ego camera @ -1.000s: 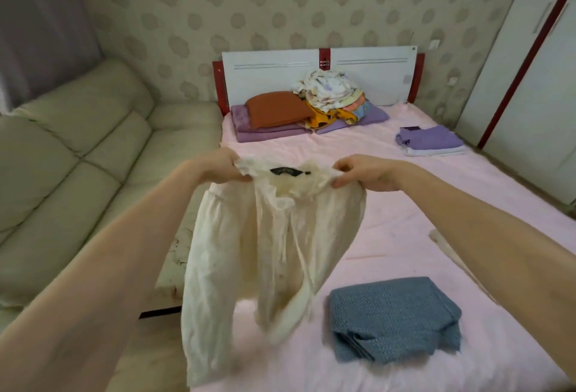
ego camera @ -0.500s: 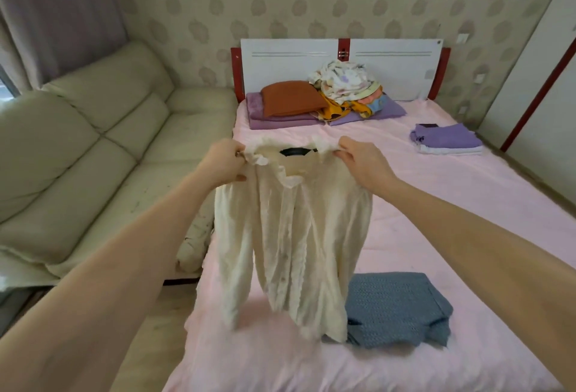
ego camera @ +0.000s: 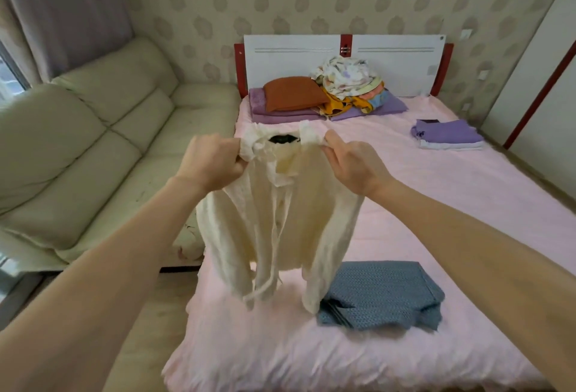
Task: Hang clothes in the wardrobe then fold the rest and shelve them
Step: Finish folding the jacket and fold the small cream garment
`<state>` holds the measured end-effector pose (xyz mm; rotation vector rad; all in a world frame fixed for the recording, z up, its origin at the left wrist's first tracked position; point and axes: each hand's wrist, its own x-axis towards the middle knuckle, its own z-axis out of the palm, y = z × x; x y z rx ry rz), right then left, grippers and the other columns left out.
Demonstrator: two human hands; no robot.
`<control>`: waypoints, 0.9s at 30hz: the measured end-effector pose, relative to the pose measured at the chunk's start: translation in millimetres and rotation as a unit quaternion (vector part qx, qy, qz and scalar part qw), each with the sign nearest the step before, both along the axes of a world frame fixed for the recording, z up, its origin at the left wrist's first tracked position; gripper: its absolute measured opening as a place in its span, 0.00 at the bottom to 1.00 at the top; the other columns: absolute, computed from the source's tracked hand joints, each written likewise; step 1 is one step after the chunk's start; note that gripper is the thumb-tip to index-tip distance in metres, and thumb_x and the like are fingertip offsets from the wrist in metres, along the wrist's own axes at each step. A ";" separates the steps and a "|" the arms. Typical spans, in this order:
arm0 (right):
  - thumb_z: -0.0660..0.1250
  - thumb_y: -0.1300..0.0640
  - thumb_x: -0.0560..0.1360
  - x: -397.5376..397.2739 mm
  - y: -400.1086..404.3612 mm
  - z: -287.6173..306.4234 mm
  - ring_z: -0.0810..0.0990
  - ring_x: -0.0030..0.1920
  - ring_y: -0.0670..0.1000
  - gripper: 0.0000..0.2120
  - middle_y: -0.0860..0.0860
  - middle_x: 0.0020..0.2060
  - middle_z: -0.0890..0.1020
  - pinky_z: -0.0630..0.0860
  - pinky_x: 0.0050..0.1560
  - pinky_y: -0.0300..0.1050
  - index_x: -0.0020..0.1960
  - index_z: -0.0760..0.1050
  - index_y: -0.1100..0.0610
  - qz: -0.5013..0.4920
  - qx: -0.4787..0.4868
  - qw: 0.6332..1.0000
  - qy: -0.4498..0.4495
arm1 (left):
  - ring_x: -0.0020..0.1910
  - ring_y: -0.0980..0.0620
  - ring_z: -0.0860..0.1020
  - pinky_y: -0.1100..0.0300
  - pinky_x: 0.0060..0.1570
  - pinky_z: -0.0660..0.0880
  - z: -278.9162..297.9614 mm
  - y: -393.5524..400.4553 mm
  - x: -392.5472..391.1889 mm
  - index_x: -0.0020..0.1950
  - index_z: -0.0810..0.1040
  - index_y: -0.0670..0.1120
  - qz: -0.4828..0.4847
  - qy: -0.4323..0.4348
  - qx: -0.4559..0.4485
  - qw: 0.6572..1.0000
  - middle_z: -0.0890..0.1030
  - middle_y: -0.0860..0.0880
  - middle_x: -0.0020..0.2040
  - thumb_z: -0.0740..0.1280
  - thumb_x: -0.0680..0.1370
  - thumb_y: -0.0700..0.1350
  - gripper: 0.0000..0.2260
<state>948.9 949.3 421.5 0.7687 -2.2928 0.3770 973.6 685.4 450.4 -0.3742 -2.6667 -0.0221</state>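
A cream blouse (ego camera: 280, 220) with a black neck label hangs in the air above the near part of the pink bed (ego camera: 436, 204). My left hand (ego camera: 212, 162) grips its left shoulder and my right hand (ego camera: 352, 167) pinches its right shoulder beside the collar. The sleeves dangle and the hem hangs just above the sheet. A folded blue-grey garment (ego camera: 380, 293) lies on the bed, partly behind the blouse's right sleeve. A folded purple and white stack (ego camera: 445, 136) sits at the far right of the bed.
A heap of unfolded colourful clothes (ego camera: 349, 83) and an orange pillow (ego camera: 293, 92) lie on purple pillows by the headboard. A cream leather sofa (ego camera: 93, 148) runs along the left. White wardrobe doors (ego camera: 548, 86) with red trim stand at the right.
The view has swung left and upward. My hands have lifted the blouse higher and drawn closer at the collar; the garment now hangs straighter.
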 end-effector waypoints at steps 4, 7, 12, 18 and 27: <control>0.54 0.55 0.79 18.3 -4.3 11.2 0.70 0.21 0.62 0.13 0.58 0.24 0.73 0.63 0.22 0.46 0.46 0.71 0.65 0.072 -0.029 0.997 0.015 | 0.26 0.47 0.65 0.56 0.28 0.58 19.6 3.7 6.6 0.27 0.61 0.46 -0.054 -0.083 0.068 0.993 0.68 0.48 0.26 0.62 0.79 0.51 0.23; 0.53 0.54 0.79 14.5 -9.1 -6.9 0.70 0.23 0.63 0.14 0.58 0.24 0.73 0.64 0.23 0.49 0.46 0.70 0.63 0.074 -0.035 0.996 -0.028 | 0.28 0.49 0.68 0.55 0.29 0.62 -3.7 -0.7 -9.6 0.31 0.65 0.42 -0.030 -0.166 0.031 0.985 0.71 0.47 0.30 0.61 0.79 0.53 0.21; 0.52 0.52 0.82 -15.6 -16.2 -77.7 0.72 0.29 0.61 0.13 0.54 0.27 0.71 0.63 0.30 0.49 0.53 0.68 0.60 0.002 0.051 0.982 -0.180 | 0.44 0.42 0.77 0.53 0.41 0.72 -98.9 -12.7 -40.4 0.42 0.72 0.44 0.062 -0.271 0.001 0.961 0.77 0.45 0.44 0.59 0.80 0.52 0.14; 0.54 0.54 0.82 -85.2 -26.5 -179.9 0.70 0.40 0.56 0.11 0.54 0.37 0.73 0.61 0.39 0.46 0.54 0.74 0.56 -0.145 0.196 0.924 -0.295 | 0.47 0.39 0.77 0.52 0.41 0.72 -217.6 -24.6 -104.0 0.59 0.67 0.38 0.104 -0.353 0.120 0.922 0.77 0.37 0.50 0.61 0.80 0.41 0.10; 0.57 0.64 0.78 -226.0 -55.8 -363.1 0.71 0.38 0.55 0.11 0.53 0.37 0.71 0.62 0.35 0.46 0.37 0.66 0.57 -0.259 0.013 0.863 -0.433 | 0.46 0.44 0.75 0.54 0.41 0.70 -408.6 -30.7 -213.3 0.49 0.72 0.42 0.132 -0.318 0.161 0.925 0.77 0.44 0.44 0.58 0.78 0.34 0.06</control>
